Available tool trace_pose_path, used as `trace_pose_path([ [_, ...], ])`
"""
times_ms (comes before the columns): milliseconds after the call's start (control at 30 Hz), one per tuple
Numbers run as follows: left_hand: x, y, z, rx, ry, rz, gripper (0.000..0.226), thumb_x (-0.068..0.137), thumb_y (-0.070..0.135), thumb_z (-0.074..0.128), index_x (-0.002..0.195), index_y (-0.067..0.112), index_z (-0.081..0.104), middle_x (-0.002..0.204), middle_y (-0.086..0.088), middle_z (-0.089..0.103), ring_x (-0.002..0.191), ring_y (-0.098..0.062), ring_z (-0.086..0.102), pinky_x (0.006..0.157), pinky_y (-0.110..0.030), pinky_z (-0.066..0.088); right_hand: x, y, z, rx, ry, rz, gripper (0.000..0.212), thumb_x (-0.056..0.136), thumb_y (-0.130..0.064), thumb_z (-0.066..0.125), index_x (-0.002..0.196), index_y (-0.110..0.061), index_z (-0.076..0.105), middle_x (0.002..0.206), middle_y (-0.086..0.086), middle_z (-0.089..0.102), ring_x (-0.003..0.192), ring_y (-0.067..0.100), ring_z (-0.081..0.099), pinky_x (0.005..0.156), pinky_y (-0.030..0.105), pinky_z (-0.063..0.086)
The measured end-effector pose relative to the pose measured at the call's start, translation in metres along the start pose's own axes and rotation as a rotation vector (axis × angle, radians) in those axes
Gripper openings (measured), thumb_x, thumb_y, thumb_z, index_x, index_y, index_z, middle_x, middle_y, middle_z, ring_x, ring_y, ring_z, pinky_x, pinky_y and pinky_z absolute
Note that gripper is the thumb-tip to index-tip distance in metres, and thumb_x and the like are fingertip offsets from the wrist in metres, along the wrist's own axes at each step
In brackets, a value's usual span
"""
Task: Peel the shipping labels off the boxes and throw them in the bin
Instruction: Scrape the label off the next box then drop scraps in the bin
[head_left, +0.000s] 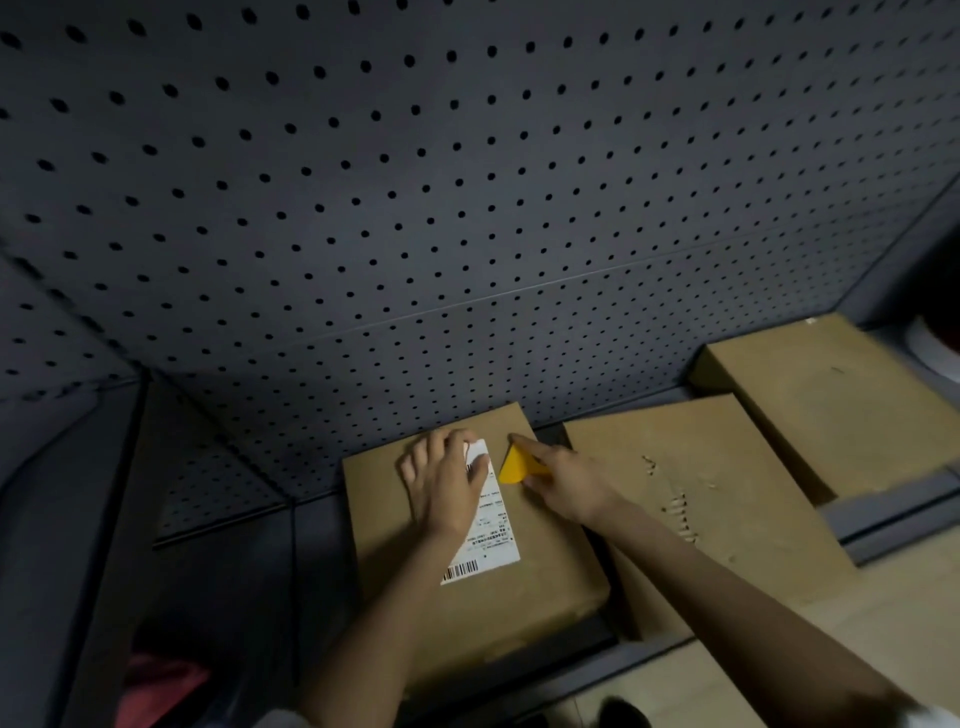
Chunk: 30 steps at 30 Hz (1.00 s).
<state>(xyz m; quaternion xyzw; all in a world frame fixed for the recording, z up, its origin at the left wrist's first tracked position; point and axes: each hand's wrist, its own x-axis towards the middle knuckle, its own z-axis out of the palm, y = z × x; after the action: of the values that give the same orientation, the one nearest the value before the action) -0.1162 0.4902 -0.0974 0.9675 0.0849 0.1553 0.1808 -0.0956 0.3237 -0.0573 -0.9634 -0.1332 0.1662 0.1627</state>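
Hidden, cropped and unreadable parts

The white printed shipping label (485, 525) lies partly under the left hand (441, 480), its small print too fine to read; the yellow wedge-shaped plastic scraper (517, 465) is half covered by the right hand (566, 480); at lower left a pink-red blurred shape (156, 686) is cut by the frame edge; at right edge a white and red rounded object (940, 343) is cropped.

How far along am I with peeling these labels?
Done: the middle box shows torn patches and no label. In hand: your left hand lifts the label's far corner on the front box; your right hand holds a yellow scraper. Left: peeling it off, binning.
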Motion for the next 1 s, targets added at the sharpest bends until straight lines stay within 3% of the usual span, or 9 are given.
trace_pose_path([
  [167,0.002,0.007,0.006,0.102,0.020,0.034,0.021,0.088,0.040,0.053,0.100,0.023,0.056,0.100,-0.001,0.057,0.096,-0.021,0.049,0.080,-0.036,0.035,0.000,0.001,0.004,0.026,0.002,-0.003,0.060,0.095,-0.036,0.045,0.145,-0.042,0.014,0.130,0.010,0.051,0.111,0.029,0.055,0.091,0.042,0.048],
  [400,0.002,0.005,0.009,0.071,0.052,0.063,0.019,0.090,0.039,0.049,0.098,0.023,0.057,0.099,0.000,0.058,0.094,-0.021,0.049,0.077,-0.036,0.035,0.001,0.002,0.006,0.030,0.004,-0.014,0.060,0.095,-0.036,0.044,0.146,-0.041,0.013,0.127,0.010,0.051,0.108,0.028,0.056,0.089,0.043,0.049],
  [600,0.001,0.006,0.007,0.079,0.034,0.058,0.012,0.089,0.034,0.056,0.088,0.022,0.056,0.093,-0.001,0.056,0.089,-0.021,0.048,0.075,-0.036,0.035,0.000,0.002,0.005,0.014,0.005,-0.018,0.060,0.095,-0.035,0.044,0.146,-0.039,0.012,0.127,0.011,0.051,0.107,0.029,0.056,0.087,0.041,0.050],
  [733,0.002,0.005,0.007,0.056,0.032,0.055,0.014,0.088,0.034,0.057,0.097,0.023,0.055,0.098,-0.001,0.058,0.092,-0.022,0.050,0.076,-0.037,0.036,0.001,0.002,0.006,0.033,-0.001,-0.014,0.059,0.095,-0.034,0.044,0.146,-0.039,0.013,0.124,0.010,0.052,0.107,0.028,0.056,0.089,0.042,0.049],
  [867,0.003,0.006,0.005,0.024,-0.031,0.026,0.007,0.090,0.032,0.055,0.096,0.028,0.056,0.103,0.000,0.056,0.100,-0.022,0.047,0.081,-0.035,0.030,0.000,0.001,0.006,0.026,0.003,-0.014,0.059,0.096,-0.033,0.043,0.146,-0.038,0.013,0.124,0.010,0.051,0.107,0.028,0.055,0.087,0.041,0.049],
  [1000,0.019,0.012,0.003,-0.053,-0.158,-0.120,0.008,0.093,0.026,0.051,0.087,0.029,0.056,0.108,0.001,0.052,0.105,-0.024,0.040,0.088,-0.035,0.024,-0.001,0.001,0.004,0.027,-0.007,-0.017,0.059,0.096,-0.031,0.043,0.146,-0.037,0.014,0.128,0.011,0.050,0.110,0.029,0.054,0.089,0.041,0.048],
])
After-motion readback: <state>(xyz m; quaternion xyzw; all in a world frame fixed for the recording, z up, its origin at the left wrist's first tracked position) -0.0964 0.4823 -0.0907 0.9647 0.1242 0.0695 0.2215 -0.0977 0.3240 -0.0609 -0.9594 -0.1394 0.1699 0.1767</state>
